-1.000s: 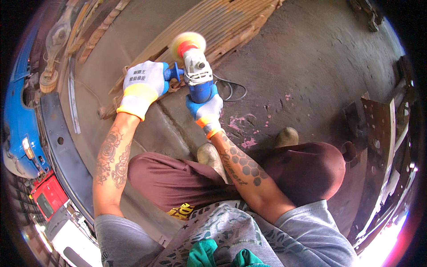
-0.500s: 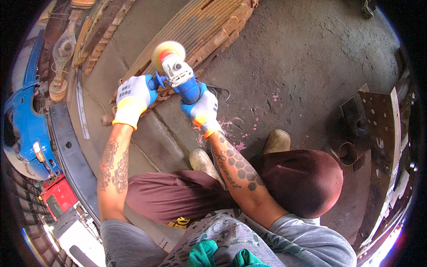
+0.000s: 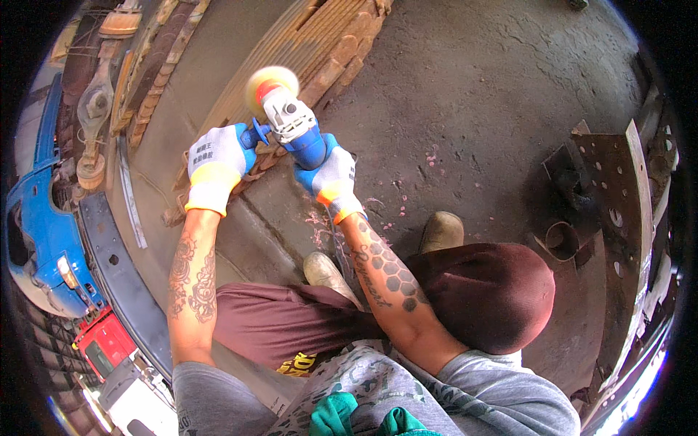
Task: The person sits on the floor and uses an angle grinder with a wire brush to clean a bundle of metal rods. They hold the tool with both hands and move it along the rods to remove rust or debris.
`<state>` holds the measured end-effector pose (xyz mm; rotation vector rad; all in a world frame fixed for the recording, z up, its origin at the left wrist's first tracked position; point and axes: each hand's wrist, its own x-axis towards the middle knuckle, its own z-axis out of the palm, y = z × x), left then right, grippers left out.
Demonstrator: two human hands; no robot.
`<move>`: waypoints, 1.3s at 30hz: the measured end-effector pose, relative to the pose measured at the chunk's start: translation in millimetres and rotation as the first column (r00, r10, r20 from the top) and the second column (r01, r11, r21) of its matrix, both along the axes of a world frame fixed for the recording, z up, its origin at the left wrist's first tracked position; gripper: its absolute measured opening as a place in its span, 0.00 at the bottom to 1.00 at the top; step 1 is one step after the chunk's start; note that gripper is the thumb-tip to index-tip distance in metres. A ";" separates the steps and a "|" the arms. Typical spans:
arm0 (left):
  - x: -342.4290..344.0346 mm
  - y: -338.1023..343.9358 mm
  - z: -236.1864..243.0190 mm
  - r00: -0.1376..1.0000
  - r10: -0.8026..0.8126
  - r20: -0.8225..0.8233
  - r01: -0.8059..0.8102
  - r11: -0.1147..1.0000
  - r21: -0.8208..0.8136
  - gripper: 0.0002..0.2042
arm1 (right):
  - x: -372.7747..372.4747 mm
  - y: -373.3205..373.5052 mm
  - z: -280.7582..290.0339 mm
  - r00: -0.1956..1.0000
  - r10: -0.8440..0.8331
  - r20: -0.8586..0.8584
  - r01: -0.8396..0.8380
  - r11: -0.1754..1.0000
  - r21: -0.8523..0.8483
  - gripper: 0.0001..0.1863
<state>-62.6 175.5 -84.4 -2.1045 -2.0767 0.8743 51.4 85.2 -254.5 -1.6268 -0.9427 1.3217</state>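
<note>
Both of my hands wear white-and-blue work gloves with yellow-orange cuffs, and together they hold a blue-and-white angle grinder point(image 3: 297, 129). My left hand point(image 3: 218, 154) is closed round its blue side handle point(image 3: 256, 134). The rear of the blue body sits in the grip of my right hand point(image 3: 333, 173). At the grinder's far end a pale yellow disc point(image 3: 272, 84) with an orange-red centre looks smeared, as if spinning. It overlaps a long stack of brown, rusty leaf springs point(image 3: 291, 45) on the floor; whether it touches them I cannot tell.
More rusty leaf springs point(image 3: 156, 76) and an axle-like part point(image 3: 94, 109) lie far left. A dark curved beam point(image 3: 116, 254) runs along the left, beside a blue vehicle cab point(image 3: 47, 236). Perforated metal channel point(image 3: 624, 218) stands right. My shoes point(image 3: 443, 231) rest on the stained concrete.
The view has turned slightly, so the springs and floor stains appear farther left and the blue cab lower. Both hands keep their grip on the grinder, which stays over the springs.
</note>
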 end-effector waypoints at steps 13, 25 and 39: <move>-5.9 -8.4 -2.8 1.000 0.023 0.011 -0.023 0.999 0.024 0.15 | -5.0 0.6 -16.9 0.998 0.045 -0.047 -0.043 0.998 0.039 0.26; -49.0 -39.2 -13.8 0.991 0.134 0.005 -0.134 0.991 0.024 0.20 | -29.5 -11.9 -20.5 0.982 0.181 -0.045 -0.179 0.982 0.059 0.23; -45.8 -39.2 -14.4 0.991 0.111 0.079 -0.113 0.993 0.021 0.12 | -30.0 -14.9 -23.5 0.996 0.089 0.010 -0.090 0.990 0.113 0.24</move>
